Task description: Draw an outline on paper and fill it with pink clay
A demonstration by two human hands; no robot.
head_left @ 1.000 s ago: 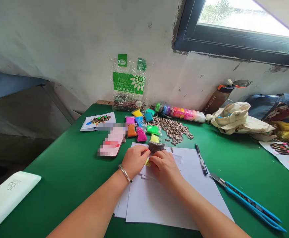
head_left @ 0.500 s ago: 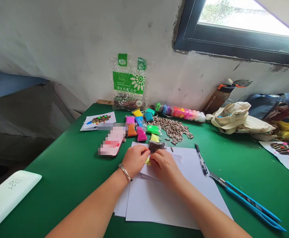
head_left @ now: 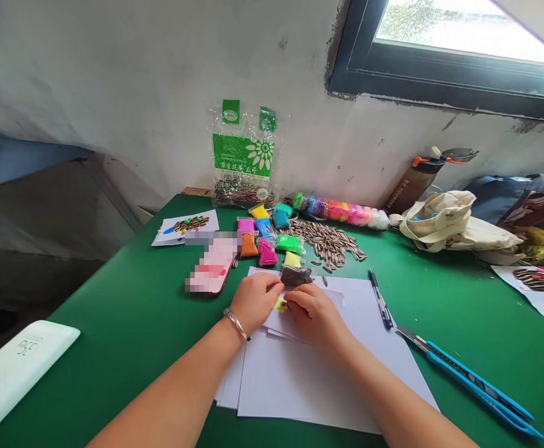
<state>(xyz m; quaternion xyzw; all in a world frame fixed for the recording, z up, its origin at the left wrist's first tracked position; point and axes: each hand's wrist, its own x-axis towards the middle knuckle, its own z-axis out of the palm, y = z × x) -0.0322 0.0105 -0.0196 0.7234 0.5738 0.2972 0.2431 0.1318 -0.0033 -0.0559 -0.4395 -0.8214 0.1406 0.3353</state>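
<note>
Over a small sheet of white paper (head_left: pixel 276 321), both of my hands work close together. A small flat piece of yellow clay (head_left: pixel 280 305) lies on it between my fingertips, with a tiny dark spot on it. My left hand (head_left: pixel 257 302), a bracelet at its wrist, has thumb and forefinger pinched together just above the clay; anything between them is too small to see. On the other side, the curled, closed fingers of my right hand (head_left: pixel 316 314) are at the clay's right edge, their tips partly hidden. Just beyond my hands sits a clear packet of dark clay (head_left: pixel 296 275).
Colourful clay packets (head_left: pixel 267 252) and a heap of sunflower seeds (head_left: pixel 332 242) lie behind. Larger paper sheets (head_left: pixel 309 386) spread under my forearms. At right are a pen (head_left: pixel 380 300) and a blue-handled cutter (head_left: pixel 472 379); at left, a pink phone-shaped object (head_left: pixel 211 267) and a white device (head_left: pixel 22 373).
My right hand has shifted slightly down and right, baring more of the yellow clay. My left hand stays nearly where it was, still pinched.
</note>
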